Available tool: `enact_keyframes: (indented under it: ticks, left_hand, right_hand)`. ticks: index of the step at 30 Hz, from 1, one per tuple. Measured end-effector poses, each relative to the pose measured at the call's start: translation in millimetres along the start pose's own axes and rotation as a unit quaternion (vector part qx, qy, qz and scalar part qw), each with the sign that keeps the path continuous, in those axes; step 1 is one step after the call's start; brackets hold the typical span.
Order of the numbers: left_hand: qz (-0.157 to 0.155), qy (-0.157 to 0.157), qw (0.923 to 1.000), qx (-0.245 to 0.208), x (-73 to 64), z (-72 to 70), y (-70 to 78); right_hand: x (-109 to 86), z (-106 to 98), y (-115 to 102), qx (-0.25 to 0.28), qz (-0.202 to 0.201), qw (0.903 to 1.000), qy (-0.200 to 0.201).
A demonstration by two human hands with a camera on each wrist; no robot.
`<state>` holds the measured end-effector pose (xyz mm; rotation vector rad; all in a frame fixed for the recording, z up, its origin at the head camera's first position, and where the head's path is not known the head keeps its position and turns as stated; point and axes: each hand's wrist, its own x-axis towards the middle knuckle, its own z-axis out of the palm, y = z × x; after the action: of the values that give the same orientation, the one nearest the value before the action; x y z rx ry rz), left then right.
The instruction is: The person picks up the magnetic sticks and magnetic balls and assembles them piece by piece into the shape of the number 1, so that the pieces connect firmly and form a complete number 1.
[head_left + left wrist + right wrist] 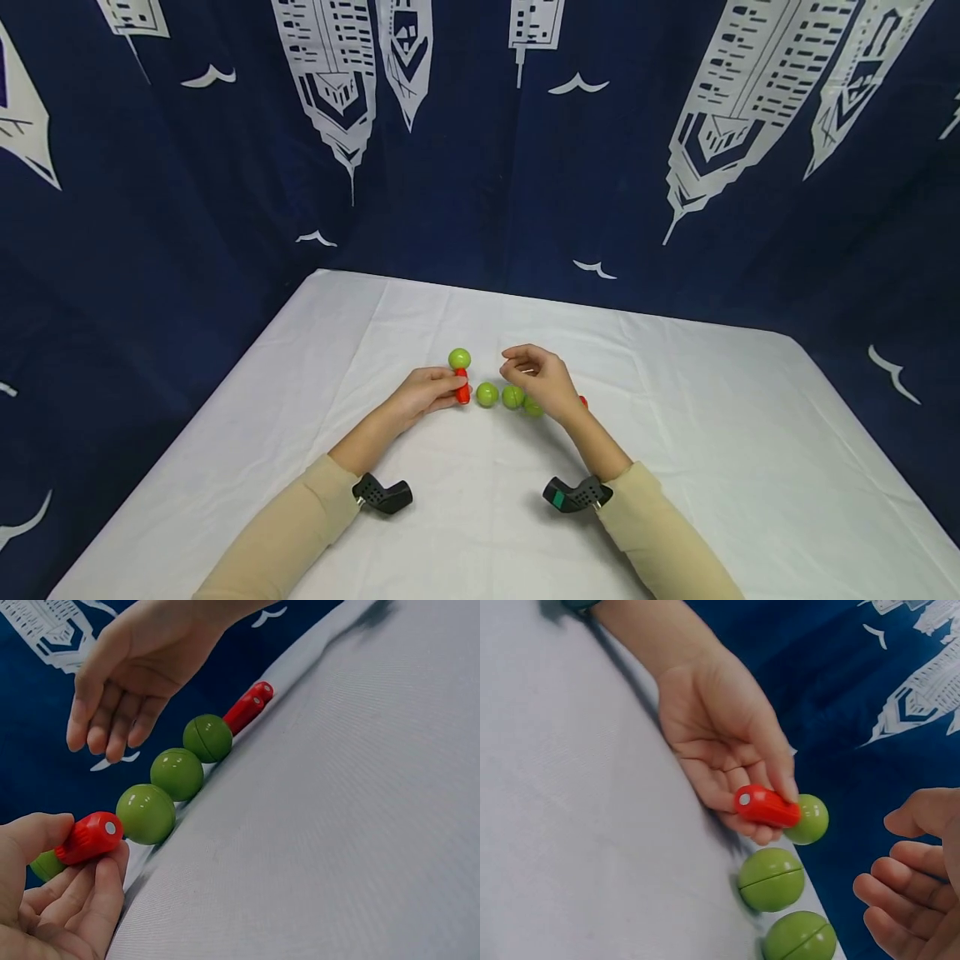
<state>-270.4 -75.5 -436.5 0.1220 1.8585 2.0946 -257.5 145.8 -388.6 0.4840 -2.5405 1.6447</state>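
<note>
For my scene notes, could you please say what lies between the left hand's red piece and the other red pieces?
Three green balls in a row, as the left wrist view shows.

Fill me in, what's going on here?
A person is handling red-handled green balls, possibly toy maracas, at a white-covered table. The left hand grips a red handle with a green ball at its far end. The right hand is raised near a row of three more green balls, holding nothing. Two more red handles show past the row's right end.
</note>
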Motion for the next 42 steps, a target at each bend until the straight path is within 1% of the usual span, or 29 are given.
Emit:
enact_keyframes:
  ticks: [4,6,8,10,12,13,15,19,25,29,33,36,38,42]
  left_hand:
    - [0.002,-0.007,1.0,0.001,0.0,-0.3,-0.5]
    - [0.004,-0.01,0.9999,0.0,-0.1,-0.5,-0.6]
    - [0.008,-0.013,0.9999,0.001,-0.2,-0.6,-0.9]
    - [0.009,-0.014,0.9999,0.002,-0.5,-0.6,-0.9]
    - [0.01,-0.016,0.9998,0.006,-0.9,-0.6,-0.5]
    - [0.01,-0.017,0.9998,0.007,-0.9,-0.7,-0.5]
    - [0.013,-0.017,0.9997,0.009,-0.8,-0.9,-0.5]
    - [0.015,-0.015,0.9997,0.007,-0.5,-0.5,-1.2]
    - [0.017,-0.013,0.9998,0.003,-0.5,0.7,-2.6]
    - [0.017,-0.011,0.9998,0.002,0.4,0.2,-3.5]
    - [0.018,-0.011,0.9998,-0.003,0.4,-0.2,-3.6]
    - [0.021,-0.011,0.9997,-0.003,-0.2,-0.3,-3.3]
    - [0.018,-0.008,0.9998,-0.003,-0.6,-0.2,-2.8]
    - [0.018,-0.007,0.9998,0.0,-0.4,-0.4,-3.4]
  right_hand:
    - [0.5,5,2,-0.03,-0.02,0.9993,-0.011]
    - [0.4,7,3,-0.063,-0.039,0.9969,-0.024]
    - [-0.8,9,4,-0.119,-0.061,0.9902,-0.041]
    - [-2.4,11,5,-0.176,-0.08,0.9796,-0.056]
    - [-4.2,13,6,-0.224,-0.088,0.9682,-0.068]
    - [-4.8,14,6,-0.241,-0.087,0.9641,-0.072]
    - [-5.1,16,7,-0.259,-0.083,0.9593,-0.077]
    - [-4.2,20,9,-0.279,-0.081,0.9535,-0.079]
    - [-3.0,23,13,-0.295,-0.101,0.9469,-0.08]
    - [-2.6,25,16,-0.311,-0.113,0.9405,-0.078]
    - [-2.7,26,15,-0.319,-0.12,0.937,-0.076]
    - [-3.0,26,15,-0.319,-0.122,0.9368,-0.078]
    - [-3.0,27,14,-0.317,-0.121,0.9372,-0.079]
    - [-3.0,28,14,-0.311,-0.114,0.9406,-0.076]
